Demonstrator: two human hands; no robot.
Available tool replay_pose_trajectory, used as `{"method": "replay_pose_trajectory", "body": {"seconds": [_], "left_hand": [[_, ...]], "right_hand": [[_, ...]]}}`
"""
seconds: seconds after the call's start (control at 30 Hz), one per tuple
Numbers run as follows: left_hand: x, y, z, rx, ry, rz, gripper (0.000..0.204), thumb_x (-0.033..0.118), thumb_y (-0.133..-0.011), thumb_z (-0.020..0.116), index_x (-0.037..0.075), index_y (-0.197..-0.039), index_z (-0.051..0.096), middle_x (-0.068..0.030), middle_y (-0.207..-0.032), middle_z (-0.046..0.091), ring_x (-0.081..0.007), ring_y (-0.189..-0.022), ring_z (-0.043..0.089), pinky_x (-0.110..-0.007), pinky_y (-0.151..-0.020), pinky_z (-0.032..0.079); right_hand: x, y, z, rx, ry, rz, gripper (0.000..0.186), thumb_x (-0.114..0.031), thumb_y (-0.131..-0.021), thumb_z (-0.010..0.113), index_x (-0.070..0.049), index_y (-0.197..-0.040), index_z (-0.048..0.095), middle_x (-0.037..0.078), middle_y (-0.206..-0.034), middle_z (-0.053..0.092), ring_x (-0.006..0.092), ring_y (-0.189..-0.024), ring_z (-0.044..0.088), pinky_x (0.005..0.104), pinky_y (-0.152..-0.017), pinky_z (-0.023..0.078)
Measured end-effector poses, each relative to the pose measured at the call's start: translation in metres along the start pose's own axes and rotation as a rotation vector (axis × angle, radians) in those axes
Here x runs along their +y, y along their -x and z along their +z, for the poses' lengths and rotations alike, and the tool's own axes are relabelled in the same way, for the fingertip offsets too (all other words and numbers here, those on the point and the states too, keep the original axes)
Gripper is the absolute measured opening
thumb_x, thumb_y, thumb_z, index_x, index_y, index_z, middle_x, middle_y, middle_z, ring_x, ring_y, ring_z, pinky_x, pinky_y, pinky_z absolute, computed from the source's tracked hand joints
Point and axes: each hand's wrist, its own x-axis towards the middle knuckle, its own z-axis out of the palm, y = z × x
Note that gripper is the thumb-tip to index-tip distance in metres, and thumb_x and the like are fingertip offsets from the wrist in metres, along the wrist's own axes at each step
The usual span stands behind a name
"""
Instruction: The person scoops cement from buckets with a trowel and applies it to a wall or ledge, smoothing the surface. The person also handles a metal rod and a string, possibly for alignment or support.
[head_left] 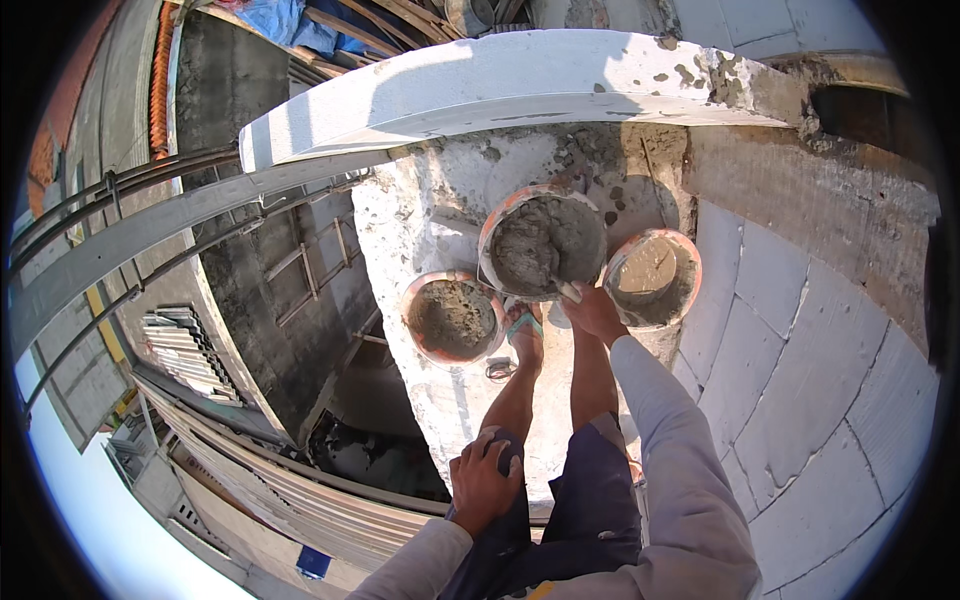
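Note:
My right hand (592, 312) grips the handle of a trowel (568, 292), whose working end is in the wet grey mortar of the middle bucket (485, 250). My left hand (482, 478) lies on my left leg near the knee, fingers apart and holding nothing. Left of the middle bucket stands a bucket (450, 325) with sandy, crumbly grey mix. At the right is another bucket (652, 275) holding smoother brownish-grey slurry. My sandalled left foot (525, 335) is between the buckets.
A white block ledge (500, 75) crosses ahead, a block wall (800, 380) rises at right. At left the floor's edge (385, 330) drops to a lower area, with metal bars (120, 230), stacked slats (185, 350) and a blue tarp (305, 30) beyond.

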Motion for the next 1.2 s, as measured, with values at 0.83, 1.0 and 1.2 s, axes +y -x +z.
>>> {"method": "replay_pose_trajectory", "body": {"seconds": [0.83,1.0,1.2], "left_hand": [[0.045,-0.056,-0.037,-0.086,-0.118,0.099,0.048,0.039,-0.089,0.067,0.008,-0.125,0.069,-0.0169,-0.13,0.067,-0.0355,-0.12,0.064,-0.05,-0.105,0.047],[0.051,-0.058,-0.042,-0.135,-0.149,0.061,0.051,0.041,-0.09,0.064,0.007,-0.127,0.068,-0.0183,-0.131,0.067,-0.0362,-0.123,0.063,-0.05,-0.107,0.045],[0.067,-0.06,-0.047,-0.149,-0.164,0.055,0.05,0.041,-0.09,0.064,0.008,-0.127,0.069,-0.0175,-0.129,0.068,-0.0365,-0.122,0.063,-0.05,-0.106,0.045]], "right_hand": [[-0.11,0.163,-0.371,0.31,-1.549,0.122,0.038,-0.041,-0.108,0.053,-0.005,-0.12,0.059,0.0,-0.076,0.055,0.0076,-0.058,0.048,0.0233,-0.051,0.041],[-0.119,0.154,-0.382,0.554,-0.936,0.25,0.039,-0.044,-0.108,0.052,-0.007,-0.112,0.06,-0.001,-0.077,0.052,0.007,-0.053,0.044,0.0254,-0.046,0.038],[-0.106,0.143,-0.371,0.508,-0.859,0.302,0.039,-0.041,-0.108,0.053,-0.005,-0.119,0.061,-0.001,-0.076,0.052,0.0066,-0.052,0.044,0.0251,-0.045,0.039]]}}
